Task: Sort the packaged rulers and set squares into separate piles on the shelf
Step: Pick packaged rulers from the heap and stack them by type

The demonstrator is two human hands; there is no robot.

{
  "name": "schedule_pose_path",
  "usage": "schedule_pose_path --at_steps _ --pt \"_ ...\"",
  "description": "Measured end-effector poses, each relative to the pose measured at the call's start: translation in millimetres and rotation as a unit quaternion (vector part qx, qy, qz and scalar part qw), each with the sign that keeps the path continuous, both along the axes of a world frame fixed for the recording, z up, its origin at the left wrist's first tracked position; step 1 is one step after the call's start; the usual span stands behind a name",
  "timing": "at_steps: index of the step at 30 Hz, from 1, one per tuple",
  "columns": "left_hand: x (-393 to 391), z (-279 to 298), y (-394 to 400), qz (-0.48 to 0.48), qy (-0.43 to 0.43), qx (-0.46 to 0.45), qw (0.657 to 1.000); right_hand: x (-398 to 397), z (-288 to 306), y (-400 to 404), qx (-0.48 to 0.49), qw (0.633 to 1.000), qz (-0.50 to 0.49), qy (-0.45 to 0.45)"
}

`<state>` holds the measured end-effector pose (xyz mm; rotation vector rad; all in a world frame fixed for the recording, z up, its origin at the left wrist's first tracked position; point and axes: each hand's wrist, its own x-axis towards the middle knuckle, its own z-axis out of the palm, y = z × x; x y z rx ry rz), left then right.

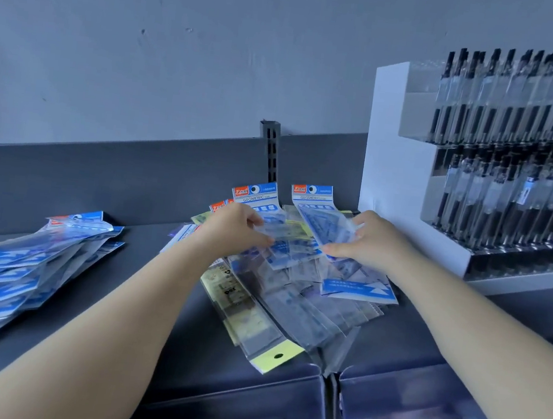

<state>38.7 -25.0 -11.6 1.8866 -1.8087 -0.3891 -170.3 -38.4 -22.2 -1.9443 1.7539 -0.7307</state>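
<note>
Where the shelf (222, 372) meets its clear front lip (395, 395), the nearest packets of the mixed heap (293, 290) already reach the edge: a long yellow-tabbed ruler packet (248, 323) lies slantwise with its hang tab right at the rim, and clear sleeves fan out beside it. Further in, both hands work at the top of that heap. The left hand (231, 230) has its fingers curled and its thumb closed on a blue set-square packet (278, 225), holding it up off the heap. The right hand (366, 243) spreads wider, thumb low and fingers round the far edge of a second blue set-square packet (323, 226), gripping it tilted. Well apart on the left lies a sorted pile (16, 269) of blue-printed packets, fanned and leaning. Behind the right hand stands a white pen display (406, 176) with racks of black pens.

The risk I see is in the slick sleeves. Pulling two packets out at once could drag neighbours along, and the ruler packet at the rim has little to stop it going over the lip. The left pile is loose too, so a packet dropped carelessly on it could make it slide. A sideways swing of the right hand could knock the display.
</note>
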Motion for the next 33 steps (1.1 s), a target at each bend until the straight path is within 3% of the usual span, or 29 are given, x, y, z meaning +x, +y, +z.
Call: schedule_pose_path --at_steps 3,9,14,19,28,30,33 --pt "5 5 4 0.019 0.130 0.014 0.991 -1 4 2 0.018 0.999 -0.005 -0.032" --pt "24 9 7 0.034 0.245 -0.013 0.969 -1 9 6 0.062 0.994 0.003 -0.094" --pt "30 13 17 0.042 0.349 -0.047 0.935 1 6 -2 -0.034 0.988 -0.022 -0.151" --pt "33 21 24 0.043 0.466 -0.068 0.881 2 10 0 -0.056 0.973 -0.030 -0.221" --pt "59 32 59 0.047 0.612 -0.033 0.789 48 35 33 -0.046 0.894 0.039 -0.445" --pt "78 33 71 0.049 0.637 -0.047 0.768 67 40 41 -0.047 0.887 0.059 -0.456" --pt "107 32 95 0.051 0.634 -0.070 0.768 104 46 53 -0.037 0.888 0.090 -0.449"
